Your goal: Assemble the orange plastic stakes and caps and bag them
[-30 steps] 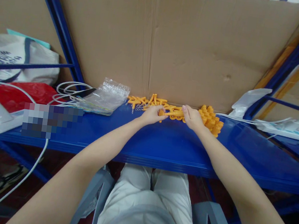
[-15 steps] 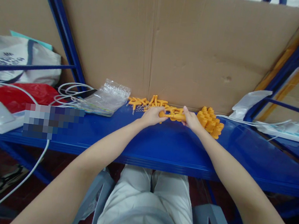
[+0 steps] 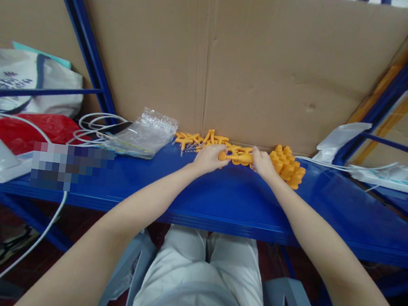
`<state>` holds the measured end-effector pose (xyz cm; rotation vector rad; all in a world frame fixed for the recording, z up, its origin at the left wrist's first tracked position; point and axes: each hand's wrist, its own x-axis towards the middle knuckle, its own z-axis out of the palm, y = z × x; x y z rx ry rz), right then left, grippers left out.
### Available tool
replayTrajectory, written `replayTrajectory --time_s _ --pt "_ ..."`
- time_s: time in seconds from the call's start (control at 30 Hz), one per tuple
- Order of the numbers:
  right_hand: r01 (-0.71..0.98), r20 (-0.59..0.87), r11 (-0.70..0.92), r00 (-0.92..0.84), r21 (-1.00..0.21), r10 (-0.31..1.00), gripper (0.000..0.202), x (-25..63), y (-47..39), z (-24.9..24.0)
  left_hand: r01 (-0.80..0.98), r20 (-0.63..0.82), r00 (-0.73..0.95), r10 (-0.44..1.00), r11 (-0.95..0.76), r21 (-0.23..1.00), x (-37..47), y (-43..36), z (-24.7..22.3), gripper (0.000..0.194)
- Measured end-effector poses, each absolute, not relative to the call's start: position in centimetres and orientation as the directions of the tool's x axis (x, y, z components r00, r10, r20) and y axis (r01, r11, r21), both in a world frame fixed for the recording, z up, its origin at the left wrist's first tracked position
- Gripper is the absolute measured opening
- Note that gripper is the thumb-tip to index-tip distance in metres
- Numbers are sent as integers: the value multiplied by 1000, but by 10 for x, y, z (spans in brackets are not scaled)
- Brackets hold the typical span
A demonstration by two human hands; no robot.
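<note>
Both my hands meet over the far middle of the blue table (image 3: pixel 217 194). My left hand (image 3: pixel 208 158) is closed on the rounded left end of an orange corkscrew (image 3: pixel 223 156). Around its right end, the fingers of my right hand (image 3: pixel 263 165) are closed too. The corkscrew lies level between the hands, and its details are small and partly covered by fingers. Behind and left of my left hand, orange corkscrew handles (image 3: pixel 211 138) lie in a loose pile, some with metal spirals (image 3: pixel 191 148). Orange hollow-looking bodies (image 3: pixel 287 165) stand grouped right beside my right hand.
Clear plastic bags (image 3: pixel 147 133) and coiled white cable (image 3: pixel 93 127) lie left of the pile. Further left are a red bag (image 3: pixel 39 128) and a power strip (image 3: pixel 1 168). A cardboard wall (image 3: pixel 274 67) closes the back. Another power strip (image 3: pixel 394 180) sits right.
The right thumb, raised before, has come down onto the corkscrew. My left hand has turned slightly around its end. The piles are unchanged.
</note>
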<state>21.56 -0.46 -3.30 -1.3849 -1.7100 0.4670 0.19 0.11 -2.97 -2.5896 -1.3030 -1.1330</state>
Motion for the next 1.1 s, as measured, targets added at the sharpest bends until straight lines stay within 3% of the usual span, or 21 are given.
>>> replayTrajectory --time_s 0.1,0.23,0.33,0.47,0.57,0.7,0.83,1.0,1.1 --pt "592 388 297 29 -749 921 64 214 -5 -35 702 608 371 702 -640 312 2 3 -30 19" --pt "684 561 393 30 -615 827 68 214 -11 -32 666 560 347 752 -618 418 4 7 -33 19" --pt "722 608 410 19 -557 794 67 214 -13 -29 657 559 351 751 -623 425 4 8 -34 19" --pt "658 524 374 38 -654 851 64 212 -11 -29 684 585 352 731 -627 372 5 8 -34 19" --pt "515 421 353 18 -781 907 57 211 -11 -27 696 590 343 731 -619 363 3 10 -35 20" --pt "246 253 257 -52 -935 966 34 209 -17 -20 706 584 319 747 -598 379 -1 15 -36 24" --pt "143 209 208 -13 -967 978 15 208 -19 -17 701 602 342 722 -622 348 -3 21 -38 30" --pt "243 333 299 112 -923 936 26 215 -7 -23 714 612 366 701 -633 299 -6 29 -44 53" --pt "496 566 428 165 -755 808 36 227 1 -28 753 566 346 748 -581 309 -11 34 -48 62"
